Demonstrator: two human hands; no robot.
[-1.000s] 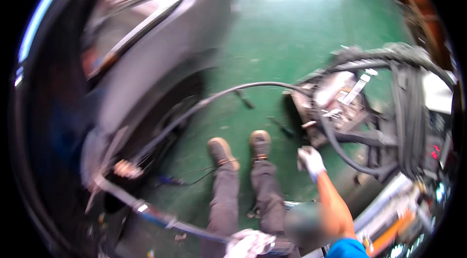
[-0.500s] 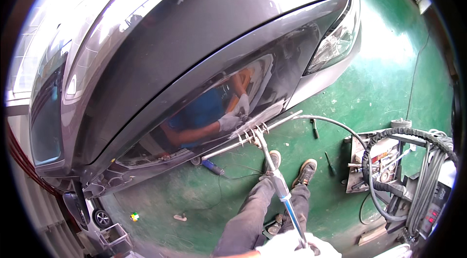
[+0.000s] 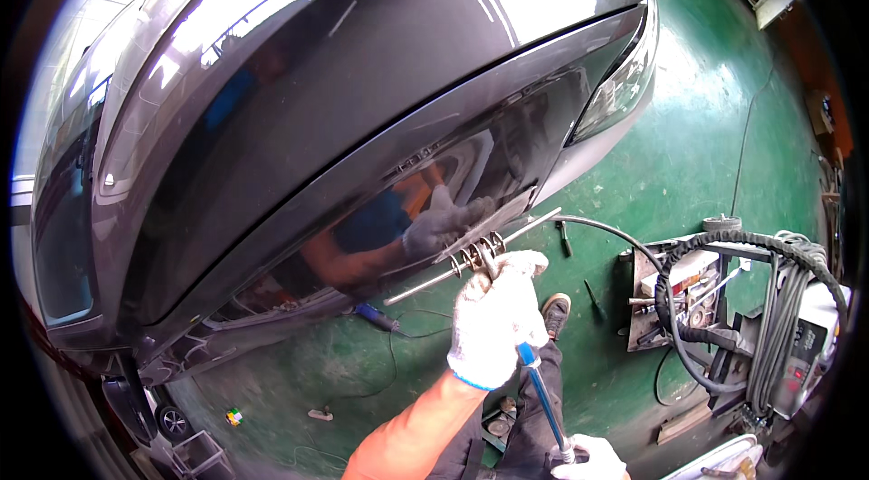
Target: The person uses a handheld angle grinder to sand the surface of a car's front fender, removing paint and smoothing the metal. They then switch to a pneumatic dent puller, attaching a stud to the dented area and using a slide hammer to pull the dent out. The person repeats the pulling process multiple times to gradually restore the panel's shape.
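A slide-hammer dent puller (image 3: 541,396) with a blue and metal shaft runs from the car's side toward me. At its far end, a row of metal hooks (image 3: 477,254) sits around a thin straight rod (image 3: 422,286) beside the dark grey fender (image 3: 380,181). My left hand (image 3: 498,322), in a white glove, is closed around the shaft just behind the hooks and hides part of it. The near end is in my gloved right hand (image 3: 590,459), low in the picture and partly cut off by the lower edge.
On the right stands a cart (image 3: 769,326) with coiled cables and a tray of tools (image 3: 692,290). A thick cable (image 3: 597,225) leads from it to the rod. A blue power tool (image 3: 376,317) and a screwdriver (image 3: 595,297) lie on the green floor (image 3: 688,145).
My left hand has moved forward from the puller's near end to just behind the hooks. The view has shifted slightly; the hooks remain at the rod beside the fender.
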